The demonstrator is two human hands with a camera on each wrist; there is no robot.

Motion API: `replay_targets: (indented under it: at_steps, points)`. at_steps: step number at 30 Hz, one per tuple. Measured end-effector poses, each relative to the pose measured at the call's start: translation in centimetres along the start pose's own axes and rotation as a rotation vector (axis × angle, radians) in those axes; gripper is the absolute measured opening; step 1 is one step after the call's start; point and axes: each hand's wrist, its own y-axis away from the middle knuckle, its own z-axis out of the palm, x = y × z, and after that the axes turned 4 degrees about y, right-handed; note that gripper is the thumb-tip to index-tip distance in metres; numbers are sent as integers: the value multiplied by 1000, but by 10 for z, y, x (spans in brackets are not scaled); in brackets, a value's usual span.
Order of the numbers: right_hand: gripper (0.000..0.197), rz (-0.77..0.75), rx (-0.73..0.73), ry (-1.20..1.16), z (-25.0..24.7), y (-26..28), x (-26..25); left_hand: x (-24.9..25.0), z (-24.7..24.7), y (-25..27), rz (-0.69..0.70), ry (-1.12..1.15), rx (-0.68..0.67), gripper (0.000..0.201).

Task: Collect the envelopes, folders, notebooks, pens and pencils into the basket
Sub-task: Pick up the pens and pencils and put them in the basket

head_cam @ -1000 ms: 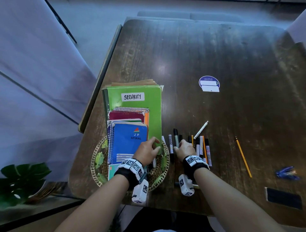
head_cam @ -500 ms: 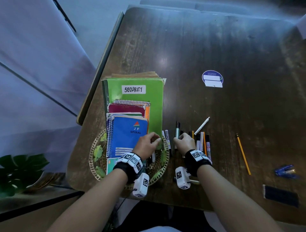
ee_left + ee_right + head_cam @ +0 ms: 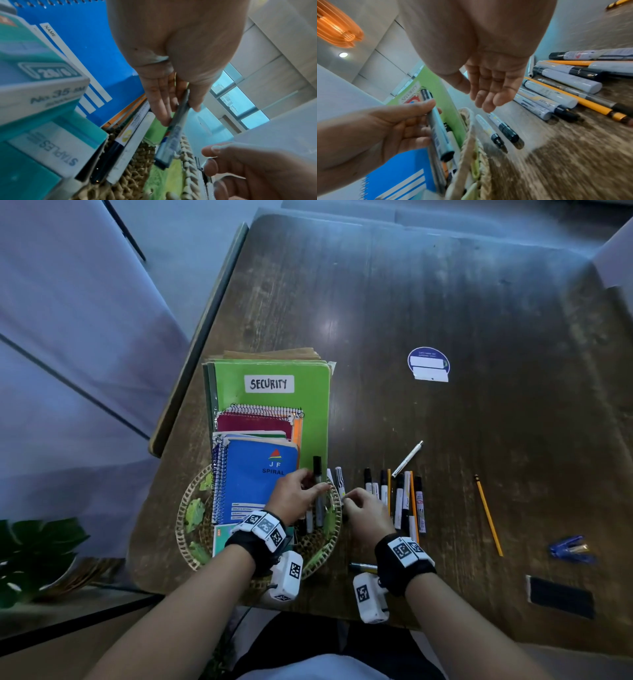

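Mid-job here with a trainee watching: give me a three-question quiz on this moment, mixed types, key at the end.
1. True or false: the left hand holds a grey black-capped marker over the round woven basket.
2. The right hand is: A) gripping a pencil B) open, holding nothing.
3. Fill in: the green folder is labelled ____.

Key: 1 true; 2 B; 3 SECURITY.
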Motion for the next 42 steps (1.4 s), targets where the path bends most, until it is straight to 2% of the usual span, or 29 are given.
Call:
replay_targets:
  at_steps: [3,11,17,23,26,30,33,39,42]
  points:
    - [14,69,51,87,-5,-14,13,-5,4,-2,-9,-134,8,30]
    - [14,129,-50,343,5,-58,23,-12,21,-6,-63,-382,-34,32]
    - [22,154,-101,455,20,-78,15,-13,23,-8,-94,-490,-34,37]
    - [25,155,-112,466,24,-82,14,-13,26,-7,-123,-602,-66,41]
    - [19,175,-124,378,12,-79,13,-13,24,-6,-120,-554,-63,43]
    - [17,161,-52,204,-9,-68,17,-11,18,-5,-77,-367,-27,34]
    - [18,111,-39,71,-21,-55,18,-7,15,-4,-39,-244,-49,29]
    - [17,1,-24,-57,-24,-31,7,6,13,-1,27,-144,-33,28]
    - [8,-45,-33,-127,-16,-19,-1,10,12,-1,46,-64,-46,30]
